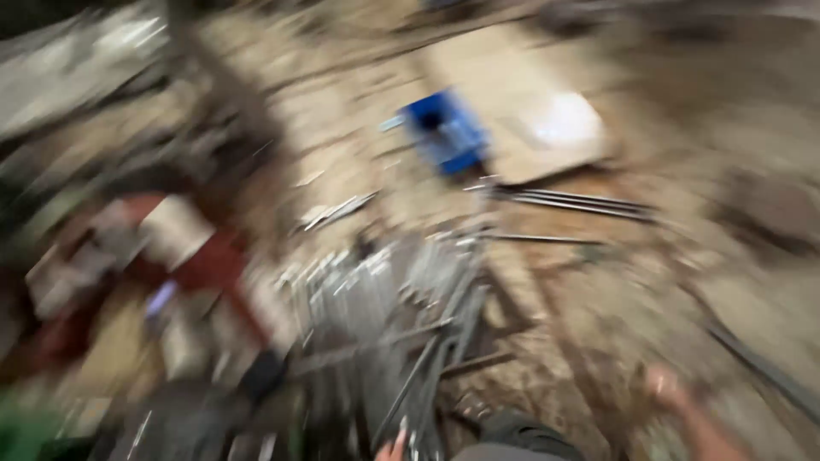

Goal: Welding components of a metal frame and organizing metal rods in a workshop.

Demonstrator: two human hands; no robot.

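The view is heavily blurred by motion. My right hand (pixel 666 388) is low on the right over a dusty floor; I cannot tell if it holds anything. Only the fingertips of my left hand (pixel 395 446) show at the bottom edge, next to a bundle of thin metal rods (pixel 427 376); their grip is unclear. A pile of short shiny metal pieces (pixel 376 286) lies just beyond the rods. A dark knee (pixel 521 435) sits between my hands.
A blue box-like object (pixel 444 132) lies further off, beside a flat pale board (pixel 538 119). Long dark rods (pixel 581 203) lie on the ground to the right. A red and white object (pixel 196 252) and blurred clutter fill the left side.
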